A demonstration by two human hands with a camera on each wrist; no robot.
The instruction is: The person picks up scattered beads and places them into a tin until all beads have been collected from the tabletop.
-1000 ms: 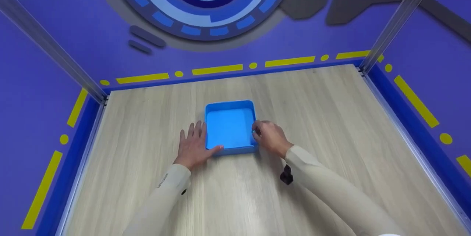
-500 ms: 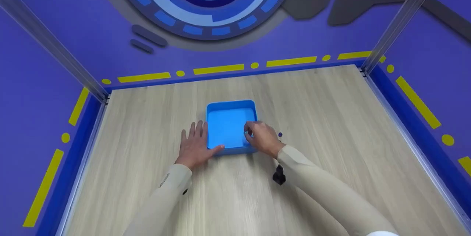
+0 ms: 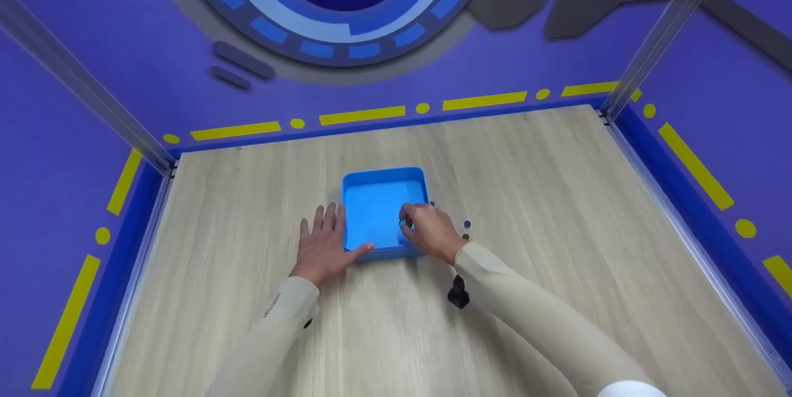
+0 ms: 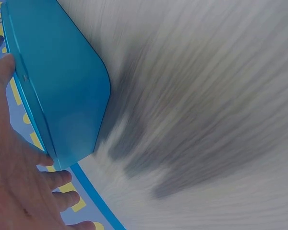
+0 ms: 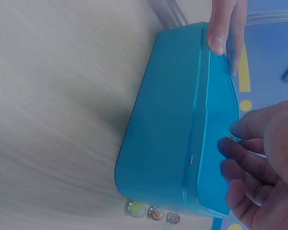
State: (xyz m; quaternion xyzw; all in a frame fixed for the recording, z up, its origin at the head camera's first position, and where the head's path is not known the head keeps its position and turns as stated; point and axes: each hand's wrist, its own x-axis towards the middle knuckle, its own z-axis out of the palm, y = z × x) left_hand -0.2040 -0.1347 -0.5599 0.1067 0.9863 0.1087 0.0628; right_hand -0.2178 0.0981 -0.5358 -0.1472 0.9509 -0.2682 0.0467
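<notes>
**Blue tray (image 3: 371,217) braced by one hand while the other pinches a glassy piece (image 5: 234,137) above it**

Purple panels (image 3: 346,97) with yellow dashes rise behind and on both sides of the tray. The wood-grain table (image 3: 526,180) lies under it. The left hand (image 3: 323,251) rests against the tray's left side, fingers straight and slightly apart, thumb on the near rim. The right hand (image 3: 433,231) is over the tray's right half, thumb and index clamped on the tiny greenish piece, other fingers loosely curled. Three glass marbles (image 5: 156,213) lie on the table, right of the tray.
</notes>
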